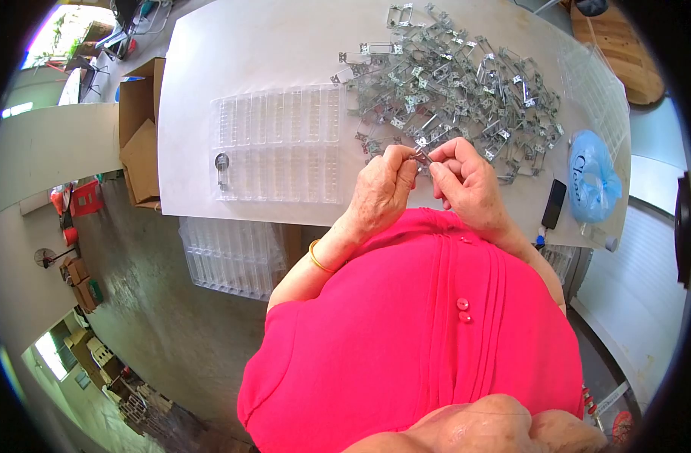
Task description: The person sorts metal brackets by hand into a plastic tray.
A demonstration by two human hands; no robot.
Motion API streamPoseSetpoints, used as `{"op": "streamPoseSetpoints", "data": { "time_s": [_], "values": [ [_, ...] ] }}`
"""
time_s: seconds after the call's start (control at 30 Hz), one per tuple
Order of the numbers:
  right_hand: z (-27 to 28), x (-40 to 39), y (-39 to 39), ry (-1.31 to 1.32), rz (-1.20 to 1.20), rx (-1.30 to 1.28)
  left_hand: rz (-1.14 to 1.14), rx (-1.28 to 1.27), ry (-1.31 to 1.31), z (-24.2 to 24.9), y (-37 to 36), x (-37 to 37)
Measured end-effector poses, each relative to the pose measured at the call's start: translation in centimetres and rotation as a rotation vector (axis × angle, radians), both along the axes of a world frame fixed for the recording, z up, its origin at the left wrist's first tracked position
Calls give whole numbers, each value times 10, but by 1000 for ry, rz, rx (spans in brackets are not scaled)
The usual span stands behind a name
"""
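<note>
- Step in hand, as judged from where I stand: fingertip handling of a small metal part [420,155], with the left hand [384,189] and the right hand [470,185] drawn together at the near edge of the metal pile [455,87].
- Grip, left: narrow, thumb and fingers closed on the part from its left side.
- Grip, right: likewise narrow, thumb and forefinger pinching at the part's other side; the exact contact is too small to tell.
- Position of the part: between the two sets of fingertips, raised toward the pile and largely covered by the fingers; whether it touches the pieces behind it, I cannot tell.
- Demand of the next move, as judged: a light, steady pinch from both sides, since so small a part could slip or turn.
- Surroundings: on the white counter [190,68], left of the hands, a clear compartment tray [277,170] bears a single metal piece [221,161] at its left end.
</note>
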State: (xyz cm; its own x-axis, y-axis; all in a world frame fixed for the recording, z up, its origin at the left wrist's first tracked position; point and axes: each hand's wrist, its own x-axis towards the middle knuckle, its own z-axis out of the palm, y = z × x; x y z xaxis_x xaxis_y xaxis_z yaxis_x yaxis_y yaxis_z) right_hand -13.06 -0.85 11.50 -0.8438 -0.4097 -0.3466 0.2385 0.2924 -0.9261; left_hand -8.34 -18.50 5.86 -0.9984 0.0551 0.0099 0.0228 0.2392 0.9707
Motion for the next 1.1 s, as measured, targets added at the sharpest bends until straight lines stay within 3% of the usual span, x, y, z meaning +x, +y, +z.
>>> {"op": "streamPoseSetpoints", "data": {
  "time_s": [0.07, 0.27, 0.97, 1.1],
  "values": [
    [1, 2, 0, -8, -3, -1, 39, -204, 152, 1, 0, 0],
    [7, 9, 5, -18, 11, 10, 37, -472, 385, 4, 2, 3],
    [9, 17, 5, 2, -3, 10, -72, -535, 437, 7, 3, 10],
    [9, 15, 6, -134, -24, -65, -136, -576, 429, 6, 2, 9]
  ]
}}
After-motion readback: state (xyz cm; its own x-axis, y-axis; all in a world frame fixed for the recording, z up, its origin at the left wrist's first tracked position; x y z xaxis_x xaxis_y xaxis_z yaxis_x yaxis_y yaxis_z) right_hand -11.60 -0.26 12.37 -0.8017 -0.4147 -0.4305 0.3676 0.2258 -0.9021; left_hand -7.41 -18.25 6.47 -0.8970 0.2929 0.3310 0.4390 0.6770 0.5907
